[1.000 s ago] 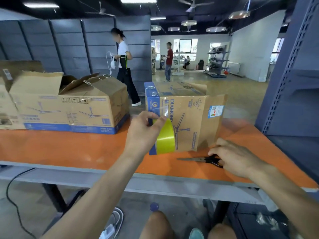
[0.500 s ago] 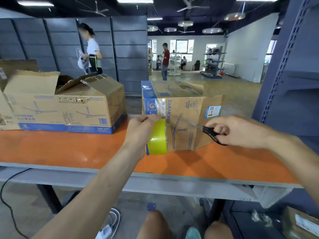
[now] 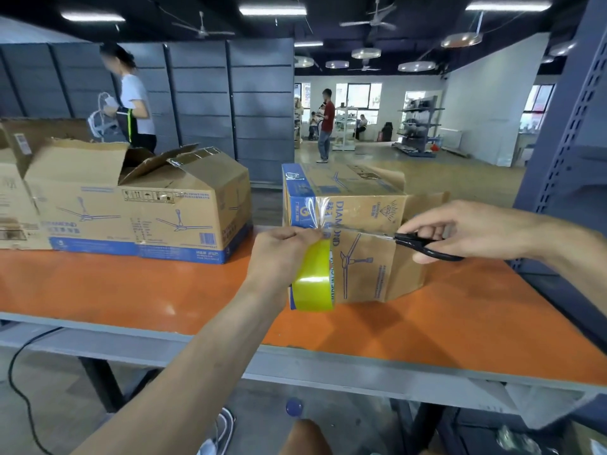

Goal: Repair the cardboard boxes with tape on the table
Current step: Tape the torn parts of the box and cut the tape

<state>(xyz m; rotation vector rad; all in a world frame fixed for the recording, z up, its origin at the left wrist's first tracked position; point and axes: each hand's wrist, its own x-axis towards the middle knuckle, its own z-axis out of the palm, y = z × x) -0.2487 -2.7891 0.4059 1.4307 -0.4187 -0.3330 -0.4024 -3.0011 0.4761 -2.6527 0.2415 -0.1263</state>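
A brown and blue cardboard box (image 3: 361, 211) printed with a ceiling fan stands on the orange table (image 3: 131, 290), clear tape stuck down its front left part. My left hand (image 3: 282, 254) grips a yellow tape roll (image 3: 313, 277) held against the box front, its fingers pinching the stretched tape at the top. My right hand (image 3: 460, 229) holds black-handled scissors (image 3: 423, 246) with the blades laid across the box front, pointing left toward the tape.
A larger open cardboard box (image 3: 138, 205) sits on the table's left, with another box (image 3: 13, 205) at the far left edge. A grey metal rack upright (image 3: 565, 152) stands close on the right. A person (image 3: 131, 103) walks behind the left boxes.
My right hand picked the scissors up off the table and brought them to the box front, blades toward the tape. The left hand stayed on the tape roll. The person behind moved left.
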